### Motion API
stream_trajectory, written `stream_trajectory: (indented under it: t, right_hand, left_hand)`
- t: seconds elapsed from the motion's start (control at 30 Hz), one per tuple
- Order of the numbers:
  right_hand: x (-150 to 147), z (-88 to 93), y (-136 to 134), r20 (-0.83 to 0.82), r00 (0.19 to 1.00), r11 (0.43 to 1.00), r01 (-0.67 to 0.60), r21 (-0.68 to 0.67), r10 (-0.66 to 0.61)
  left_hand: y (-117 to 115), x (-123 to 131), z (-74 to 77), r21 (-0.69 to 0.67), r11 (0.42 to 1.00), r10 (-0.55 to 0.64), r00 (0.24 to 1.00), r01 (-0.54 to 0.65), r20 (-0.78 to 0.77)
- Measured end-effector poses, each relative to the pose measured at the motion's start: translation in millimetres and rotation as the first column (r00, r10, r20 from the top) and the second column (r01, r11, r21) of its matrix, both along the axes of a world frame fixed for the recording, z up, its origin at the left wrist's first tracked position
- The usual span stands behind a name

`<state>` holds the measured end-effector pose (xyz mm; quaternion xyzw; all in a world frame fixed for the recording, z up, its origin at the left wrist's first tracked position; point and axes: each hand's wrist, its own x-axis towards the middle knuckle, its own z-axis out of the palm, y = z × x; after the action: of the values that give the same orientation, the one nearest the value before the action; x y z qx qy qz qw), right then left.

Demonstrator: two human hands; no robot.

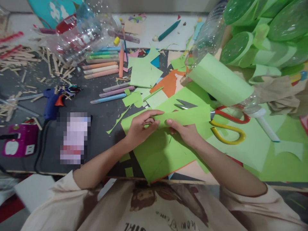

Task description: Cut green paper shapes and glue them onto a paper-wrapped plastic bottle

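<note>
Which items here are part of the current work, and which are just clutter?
In use: green paper sheet, pinched between left hand and right hand; probably also the scissors lying beside it.
Lying about: glue gun, chalk sticks, plastic bottle, wooden sticks, orange paper scrap.

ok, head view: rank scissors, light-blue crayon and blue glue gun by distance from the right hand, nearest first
From the right hand, which holds the green paper:
1. scissors, just to its right, partly under the paper
2. light-blue crayon, to the left, mid-table
3. blue glue gun, far left
</note>
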<state>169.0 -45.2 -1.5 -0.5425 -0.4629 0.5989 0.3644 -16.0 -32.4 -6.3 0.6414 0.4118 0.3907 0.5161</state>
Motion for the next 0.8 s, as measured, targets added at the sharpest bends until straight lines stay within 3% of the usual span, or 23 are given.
stream_trajectory:
  t: [0.2,0.37,0.5,0.8]
  right_hand:
    - [0,1.9,1,0.075,0.996,0.997,0.054,-0.061,-0.050]
    - [-1,0.0,4,0.044,0.997,0.998,0.065,-0.024,-0.063]
    - [-2,0.2,6,0.011,0.996,0.996,0.092,0.014,-0.092]
    - [-2,-4.4,7,0.009,0.990,0.990,0.138,-0.035,-0.138]
  left_hand:
    - [3,1,-2.5,-0.013,0.999,0.035,0.999,-0.035,-0.022]
    - [8,4,-1.4,-0.185,0.975,0.131,0.991,-0.125,0.023]
    - [9,6,1.6,-0.287,0.951,0.136,0.989,-0.116,0.052]
    - [9,12,2.9,-0.270,0.949,0.188,0.979,-0.161,0.079]
